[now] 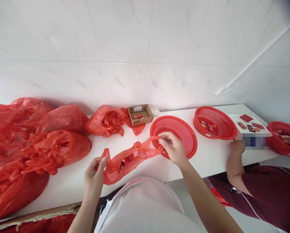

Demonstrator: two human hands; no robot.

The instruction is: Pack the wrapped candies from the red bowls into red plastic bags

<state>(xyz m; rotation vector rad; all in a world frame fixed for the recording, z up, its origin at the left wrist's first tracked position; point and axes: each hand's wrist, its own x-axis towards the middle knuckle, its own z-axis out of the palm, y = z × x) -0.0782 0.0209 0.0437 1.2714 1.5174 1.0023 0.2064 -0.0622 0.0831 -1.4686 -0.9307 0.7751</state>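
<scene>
A thin red plastic bag [128, 165] is stretched between my two hands over the front of the white table, with some small wrapped packets showing through it. My left hand [95, 170] pinches the bag's left end between thumb and fingers. The other end, twisted narrow, is gripped by my right hand [172, 147], which is over the near left part of a red mesh basket [190, 139].
Several filled red bags [62, 149] crowd the table's left side. A small cardboard box [147, 120] stands by the wall. Rightward are a second red basket [228, 129] with packets, loose packets, a third basket [272, 139] and a person in a maroon shirt [268, 191].
</scene>
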